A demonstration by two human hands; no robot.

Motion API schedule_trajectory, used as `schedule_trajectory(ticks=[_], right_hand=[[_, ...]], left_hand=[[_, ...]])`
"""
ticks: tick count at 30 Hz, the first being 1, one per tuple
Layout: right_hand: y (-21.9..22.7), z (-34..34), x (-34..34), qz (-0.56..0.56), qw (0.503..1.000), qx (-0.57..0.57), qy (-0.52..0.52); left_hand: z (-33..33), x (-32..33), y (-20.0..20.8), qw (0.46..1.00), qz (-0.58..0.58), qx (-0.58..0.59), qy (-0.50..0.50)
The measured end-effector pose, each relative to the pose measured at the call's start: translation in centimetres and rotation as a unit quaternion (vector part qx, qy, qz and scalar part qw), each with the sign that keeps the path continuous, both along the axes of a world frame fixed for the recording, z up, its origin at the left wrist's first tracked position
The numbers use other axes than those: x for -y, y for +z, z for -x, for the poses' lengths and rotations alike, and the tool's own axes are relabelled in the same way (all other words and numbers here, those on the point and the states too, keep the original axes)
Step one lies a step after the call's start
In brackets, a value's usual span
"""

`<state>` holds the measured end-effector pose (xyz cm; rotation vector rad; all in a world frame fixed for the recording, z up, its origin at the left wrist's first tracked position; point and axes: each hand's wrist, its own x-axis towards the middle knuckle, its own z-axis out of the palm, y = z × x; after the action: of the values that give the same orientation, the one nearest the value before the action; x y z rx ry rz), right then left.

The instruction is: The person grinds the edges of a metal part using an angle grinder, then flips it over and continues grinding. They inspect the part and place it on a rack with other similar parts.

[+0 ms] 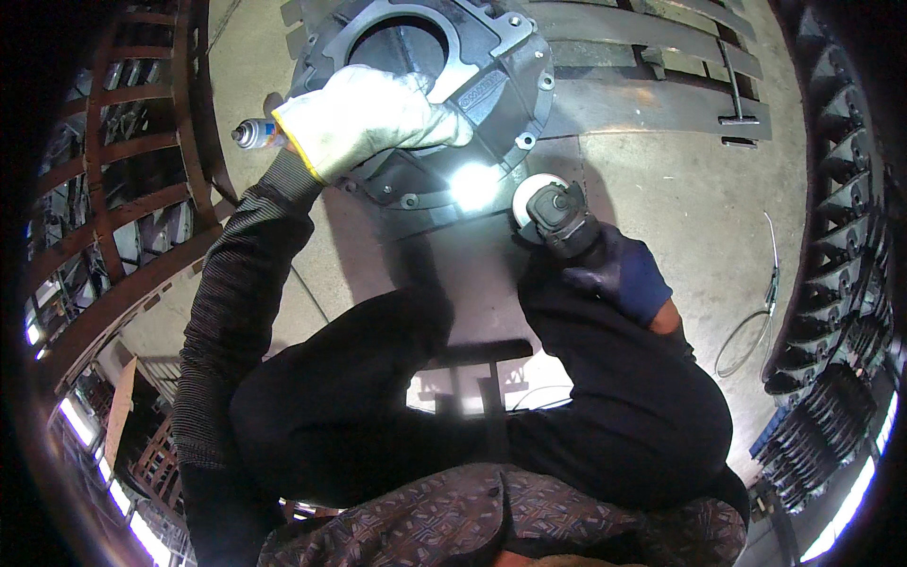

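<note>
A large grey cast-metal housing [505,104] with a round opening and bolt holes along its flange lies in front of me. My left hand [373,118], in a white work glove with a yellow cuff edge, grips the housing beside the opening. Some of its fingers are hard to make out against the bright glove. My right hand [609,269], in a dark glove, is closed round an angle grinder [564,219]. The grinder's pale disc [536,200] is just off the housing's near right edge. A glaring light spot covers part of that flange.
A spray can [255,133] shows beside my left wrist. Brown metal racks [113,151] stand at left. Flat metal slats [652,109] and a T-shaped tool [737,113] are at far right. A thin hose or cable [746,340] loops on the floor near a row of dark metal parts [836,227].
</note>
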<state>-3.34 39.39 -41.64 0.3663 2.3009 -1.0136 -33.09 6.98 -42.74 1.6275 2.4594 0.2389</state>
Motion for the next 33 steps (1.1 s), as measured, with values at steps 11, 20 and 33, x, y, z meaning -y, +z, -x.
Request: schedule_trajectory(ticks=[11, 20, 33], right_hand=[[1.2, -1.1, -1.1, -0.008, 0.997, -0.02, -0.067], [-1.1, -2.3, -1.7, 0.016, 0.985, -0.05, -0.167], [-13.7, -15.8, -13.9, -0.233, 0.904, -0.057, -0.355]], left_hand=[[-3.0, 1.6, -0.8, 0.995, -0.056, -0.044, 0.066], [-4.0, -2.3, 0.4, 0.995, -0.083, -0.054, 0.006], [-1.9, 1.7, 3.5, 0.991, -0.133, 0.014, 0.024]])
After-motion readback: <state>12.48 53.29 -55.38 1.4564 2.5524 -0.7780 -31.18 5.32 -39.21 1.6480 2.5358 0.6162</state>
